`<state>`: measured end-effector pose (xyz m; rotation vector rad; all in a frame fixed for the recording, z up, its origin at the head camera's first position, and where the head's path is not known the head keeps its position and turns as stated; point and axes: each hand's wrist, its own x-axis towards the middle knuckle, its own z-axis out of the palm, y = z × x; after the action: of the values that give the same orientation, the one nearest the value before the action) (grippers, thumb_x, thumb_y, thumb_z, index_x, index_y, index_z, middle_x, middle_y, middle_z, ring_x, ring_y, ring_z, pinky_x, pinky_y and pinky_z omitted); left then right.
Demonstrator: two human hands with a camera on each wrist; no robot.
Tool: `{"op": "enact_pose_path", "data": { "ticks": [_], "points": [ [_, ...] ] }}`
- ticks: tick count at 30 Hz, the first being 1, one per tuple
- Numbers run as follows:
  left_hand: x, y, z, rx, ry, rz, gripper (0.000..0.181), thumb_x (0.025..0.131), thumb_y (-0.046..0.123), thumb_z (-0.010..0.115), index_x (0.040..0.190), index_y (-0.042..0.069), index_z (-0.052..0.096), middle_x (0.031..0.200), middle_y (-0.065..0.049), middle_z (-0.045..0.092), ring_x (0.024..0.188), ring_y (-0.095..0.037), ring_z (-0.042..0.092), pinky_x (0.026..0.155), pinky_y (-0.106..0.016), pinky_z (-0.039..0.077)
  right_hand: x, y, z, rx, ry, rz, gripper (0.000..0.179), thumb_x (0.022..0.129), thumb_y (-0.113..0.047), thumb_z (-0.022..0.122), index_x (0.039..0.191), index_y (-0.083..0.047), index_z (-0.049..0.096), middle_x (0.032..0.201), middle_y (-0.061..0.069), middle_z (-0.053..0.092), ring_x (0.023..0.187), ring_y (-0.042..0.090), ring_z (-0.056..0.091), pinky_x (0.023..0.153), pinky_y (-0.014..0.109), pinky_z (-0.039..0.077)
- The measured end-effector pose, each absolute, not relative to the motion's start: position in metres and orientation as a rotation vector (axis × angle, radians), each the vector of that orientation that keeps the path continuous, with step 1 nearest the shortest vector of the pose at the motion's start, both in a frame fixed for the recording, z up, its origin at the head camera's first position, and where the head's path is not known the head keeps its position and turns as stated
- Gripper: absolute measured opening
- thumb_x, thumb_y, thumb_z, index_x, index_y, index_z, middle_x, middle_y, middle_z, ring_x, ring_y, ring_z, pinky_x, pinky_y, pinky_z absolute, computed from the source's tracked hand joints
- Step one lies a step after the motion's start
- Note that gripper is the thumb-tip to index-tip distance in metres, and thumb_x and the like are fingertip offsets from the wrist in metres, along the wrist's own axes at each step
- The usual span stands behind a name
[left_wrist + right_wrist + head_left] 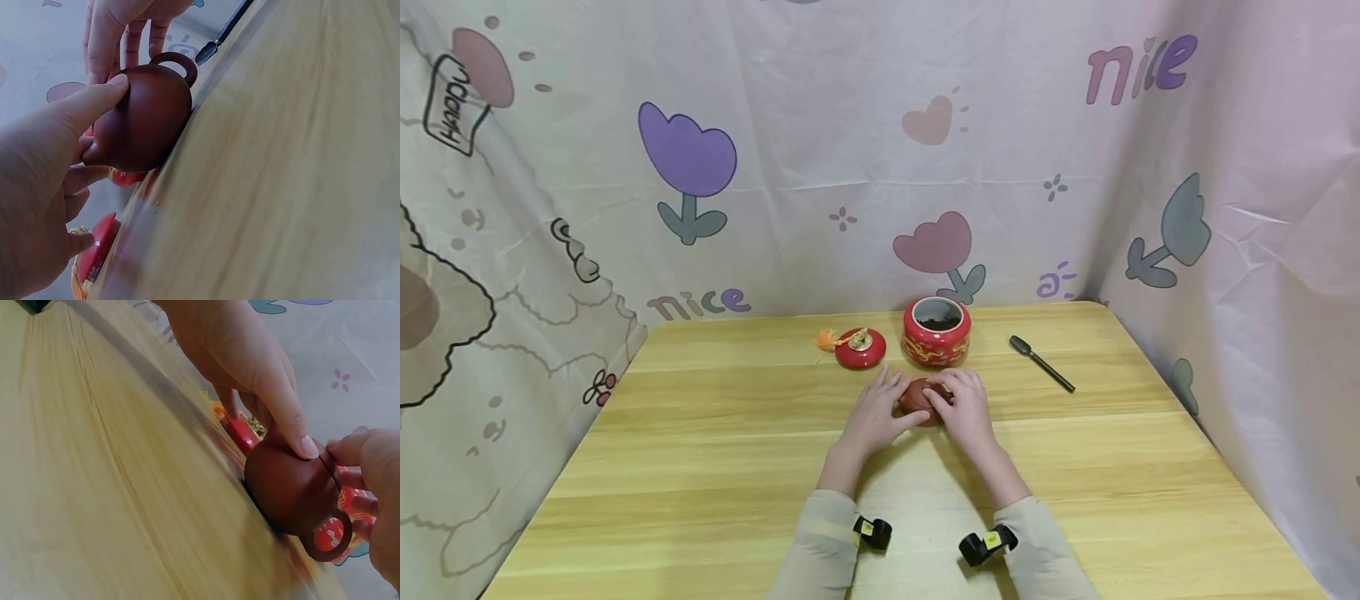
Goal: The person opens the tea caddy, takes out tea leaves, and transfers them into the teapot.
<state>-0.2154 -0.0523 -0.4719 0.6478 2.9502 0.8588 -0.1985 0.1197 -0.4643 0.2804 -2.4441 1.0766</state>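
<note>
A small reddish-brown clay teapot sits on the wooden table between both hands. My left hand holds it from the left, with the thumb pressed on its body and the fingers round the spout side. From the right, my right hand pinches at the top of the pot, where its lid sits; the knob is hidden by the fingers. In the right wrist view, a thin dark seam marks the lid on the pot body. The loop handle points to the right, free of the fingers.
Just behind the teapot stands an uncovered red jar with dark loose contents. Its likely cover, a red lid with an orange tassel, lies to the left. A dark, slim scoop lies on the right. Patterned cloth hangs behind the table.
</note>
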Motion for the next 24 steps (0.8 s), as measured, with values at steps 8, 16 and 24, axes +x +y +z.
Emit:
{"op": "enact_pose_path", "data": {
  "ticks": [8,16,24],
  "points": [
    [-0.218,-0.06,-0.466,0.664,2.933,0.909,0.079,0.088,0.06,0.06,0.146,0.007,0.045,0.156,-0.016,0.036,0.151,-0.037,0.015,0.116,-0.063,0.022,-0.201,0.128,-0.459,0.301,-2.45,1.048,0.02,0.085,-0.019,0.075,0.101,-0.006,0.074,0.11,0.014,0.069,0.109,0.034,0.056,0.098,0.052,0.041],
    [-0.224,-0.074,-0.454,0.661,2.959,0.935,0.078,0.088,0.058,0.062,0.145,0.007,0.047,0.157,-0.014,0.035,0.151,-0.036,0.016,0.118,-0.062,0.02,-0.204,0.144,-0.45,0.283,-2.455,1.023,0.025,0.084,-0.018,0.076,0.104,-0.004,0.072,0.114,0.019,0.067,0.112,0.037,0.054,0.101,0.055,0.039],
    [-0.233,-0.088,-0.441,0.583,2.998,0.93,0.073,0.088,0.054,0.064,0.147,0.015,0.045,0.158,-0.006,0.034,0.151,-0.032,0.018,0.119,-0.062,0.016,-0.206,0.163,-0.443,0.218,-2.498,1.01,0.028,0.085,-0.019,0.074,0.108,-0.004,0.071,0.118,0.019,0.065,0.116,0.038,0.053,0.105,0.057,0.035]
  ]
}}
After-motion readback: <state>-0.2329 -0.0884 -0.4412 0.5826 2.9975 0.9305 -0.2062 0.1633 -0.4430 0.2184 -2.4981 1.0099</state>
